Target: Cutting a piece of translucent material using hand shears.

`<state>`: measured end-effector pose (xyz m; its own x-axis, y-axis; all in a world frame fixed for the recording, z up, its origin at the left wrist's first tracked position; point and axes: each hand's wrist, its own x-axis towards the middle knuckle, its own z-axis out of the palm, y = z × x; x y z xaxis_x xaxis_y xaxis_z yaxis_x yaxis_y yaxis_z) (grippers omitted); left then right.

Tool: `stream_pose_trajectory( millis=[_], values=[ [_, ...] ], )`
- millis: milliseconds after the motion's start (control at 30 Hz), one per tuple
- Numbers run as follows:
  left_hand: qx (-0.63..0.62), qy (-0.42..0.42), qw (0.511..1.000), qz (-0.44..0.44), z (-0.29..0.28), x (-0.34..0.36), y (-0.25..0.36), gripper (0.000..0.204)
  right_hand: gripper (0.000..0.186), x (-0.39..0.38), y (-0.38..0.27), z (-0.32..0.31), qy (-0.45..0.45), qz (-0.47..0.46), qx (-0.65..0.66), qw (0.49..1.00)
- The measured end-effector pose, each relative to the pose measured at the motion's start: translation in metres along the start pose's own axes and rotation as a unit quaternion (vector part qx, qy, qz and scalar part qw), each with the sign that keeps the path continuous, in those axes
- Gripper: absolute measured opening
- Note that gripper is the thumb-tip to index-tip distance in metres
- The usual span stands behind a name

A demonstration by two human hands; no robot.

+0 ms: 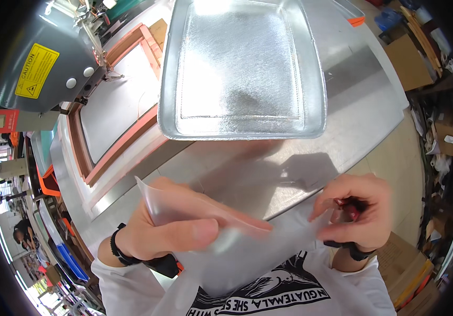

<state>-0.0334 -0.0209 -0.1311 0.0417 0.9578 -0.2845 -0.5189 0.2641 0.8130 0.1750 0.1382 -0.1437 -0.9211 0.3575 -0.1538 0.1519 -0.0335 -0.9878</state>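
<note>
My left hand grips a frosted, see-through plastic sheet close to my chest, thumb on the near side and fingers behind it. At the sheet's right edge, the curled thumb and fingertips of my right hand pinch it; that edge is blurred. Inside the curl of that hand is a dark and red patch that I cannot make out. Beyond both hands lies a silver, foil-like box-shaped piece with low walls and a textured, stitched-looking floor.
The silver piece overlaps a metal worktop. To its left, a grey machine head with a yellow warning label stands over a reddish-brown frame. Shelves and cardboard boxes line the right side. A person is at far left.
</note>
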Motion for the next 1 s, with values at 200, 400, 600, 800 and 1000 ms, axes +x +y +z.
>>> stream_pose_trajectory(
  millis=[200, 400, 600, 800, 1000],
  values=[
    [0.407, 0.263, 0.832, 0.270, -0.004, 0.005, -0.005, 0.088, 0.029, -0.004, 0.011, 0.010, 0.046, -0.017, 0.172, 0.984],
    [0.820, 0.144, 0.448, 0.325, -0.007, -0.018, 0.041, 0.093, 0.027, -0.002, 0.016, 0.012, 0.054, -0.060, 0.122, 0.989],
    [0.893, 0.106, 0.351, 0.262, 0.008, -0.022, 0.036, 0.086, 0.027, 0.006, 0.013, 0.027, 0.017, -0.076, 0.100, 0.992],
    [0.604, 0.058, 0.742, 0.284, -0.001, 0.008, -0.007, 0.051, 0.015, 0.010, 0.016, 0.023, -0.075, -0.098, 0.063, 0.990],
    [0.364, 0.026, 0.905, 0.218, -0.009, 0.004, -0.023, 0.017, 0.023, -0.001, 0.007, 0.022, 0.001, -0.008, 0.004, 1.000]
  ],
)
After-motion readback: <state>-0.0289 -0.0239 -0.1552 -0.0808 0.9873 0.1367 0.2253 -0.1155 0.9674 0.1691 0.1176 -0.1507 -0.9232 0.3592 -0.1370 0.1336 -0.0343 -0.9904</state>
